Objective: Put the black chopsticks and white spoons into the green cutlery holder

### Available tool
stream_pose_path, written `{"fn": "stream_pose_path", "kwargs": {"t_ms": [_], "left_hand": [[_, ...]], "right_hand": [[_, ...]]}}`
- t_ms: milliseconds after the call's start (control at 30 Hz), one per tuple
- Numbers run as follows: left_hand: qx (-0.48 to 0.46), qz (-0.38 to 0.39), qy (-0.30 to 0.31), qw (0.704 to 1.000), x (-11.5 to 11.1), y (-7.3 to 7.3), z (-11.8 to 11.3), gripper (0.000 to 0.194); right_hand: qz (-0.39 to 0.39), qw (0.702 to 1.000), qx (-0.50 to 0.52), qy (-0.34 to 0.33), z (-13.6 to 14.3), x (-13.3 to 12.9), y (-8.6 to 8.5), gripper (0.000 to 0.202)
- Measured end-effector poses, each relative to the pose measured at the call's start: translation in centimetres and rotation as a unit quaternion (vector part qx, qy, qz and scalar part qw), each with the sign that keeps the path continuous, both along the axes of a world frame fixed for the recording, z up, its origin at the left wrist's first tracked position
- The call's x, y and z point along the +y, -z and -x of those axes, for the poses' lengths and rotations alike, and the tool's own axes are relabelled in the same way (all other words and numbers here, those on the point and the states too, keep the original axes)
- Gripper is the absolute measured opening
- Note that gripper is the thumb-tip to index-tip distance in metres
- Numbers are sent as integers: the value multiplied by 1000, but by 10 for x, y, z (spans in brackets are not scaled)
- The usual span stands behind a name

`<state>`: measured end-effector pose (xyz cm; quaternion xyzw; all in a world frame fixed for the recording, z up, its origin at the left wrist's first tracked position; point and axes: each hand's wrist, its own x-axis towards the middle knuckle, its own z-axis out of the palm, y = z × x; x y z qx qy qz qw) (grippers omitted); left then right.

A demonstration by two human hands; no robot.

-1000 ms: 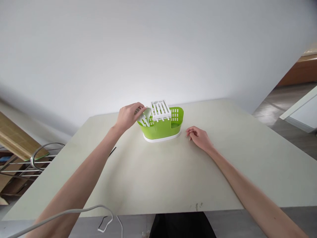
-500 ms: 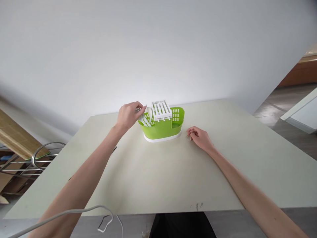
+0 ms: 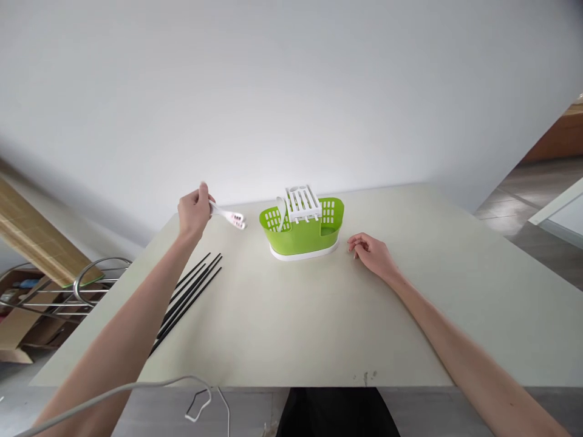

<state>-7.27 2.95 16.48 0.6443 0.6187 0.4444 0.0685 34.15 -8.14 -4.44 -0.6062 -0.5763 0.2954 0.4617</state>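
A green basket (image 3: 298,241) with a white base stands near the back of the table, a white slotted rack (image 3: 303,203) across its top. One white spoon (image 3: 281,209) leans in its left compartment. Raised left of the basket, my left hand (image 3: 195,211) is closed around white utensils (image 3: 231,217), whose handles with dark and pink marks point right. My right hand (image 3: 370,252) rests on the table just right of the basket, fingers loosely curled, holding nothing visible. Several black chopsticks (image 3: 191,297) lie on the table beside my left forearm.
The pale table (image 3: 291,328) reaches the wall behind. A white cable (image 3: 136,386) crosses over my left forearm at the lower left. Beyond the table's left edge are a metal rack (image 3: 86,291) and a cardboard box (image 3: 22,321).
My left hand has moved left from the basket, taking white utensils out of its left compartment. More of the black chopsticks shows now. My right hand has stayed in place.
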Motion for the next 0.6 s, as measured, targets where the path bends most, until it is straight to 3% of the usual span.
{"fn": "stream_pose_path", "kwargs": {"t_ms": [100,300,600], "left_hand": [[68,83,29,994,-12,16,21,57],[194,231,100,948,-34,49,47,62],[243,279,204,906,-37,84,62,50]], "right_hand": [[-6,1000,0,-5,0,0,1,22],[-7,1000,7,-2,-1,1,2,22],[-11,1000,4,0,-1,-1,1,21]]}}
